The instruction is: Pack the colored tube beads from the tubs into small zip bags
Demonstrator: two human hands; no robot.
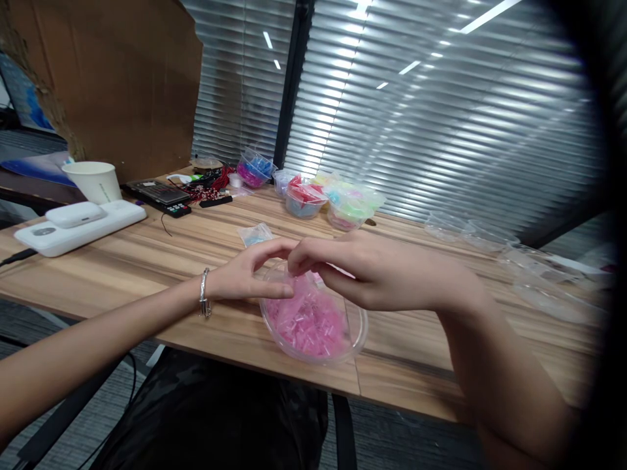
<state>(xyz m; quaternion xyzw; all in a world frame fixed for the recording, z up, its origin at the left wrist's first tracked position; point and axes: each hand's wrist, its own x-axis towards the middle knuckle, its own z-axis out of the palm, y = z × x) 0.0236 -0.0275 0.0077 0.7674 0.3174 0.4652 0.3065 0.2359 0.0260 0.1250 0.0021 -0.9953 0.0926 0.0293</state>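
A round clear plastic bowl (363, 329) stands near the table's front edge, holding many short, see-through pink pieces (313, 326) that look like cut tubes. My left hand (247, 271) reaches over its left rim, thumb stretched out and apart from the fingers, whose tips go behind the right hand. From the other side my right hand (360, 267) arches over the bowl, its fingers bent down and pinched together. Blurred pink material lies just below those fingertips; whatever they grip is hidden. A small clear bag (255, 235) lies just behind the left hand.
Clear tubs with red (306, 196), pale green (355, 202) and blue-purple (257, 168) contents stand at the back. Clear empty containers (490, 235) line the right. On the left are a paper cup (95, 181), a white charging pad (83, 228), wires (210, 186) and a cardboard panel (117, 85).
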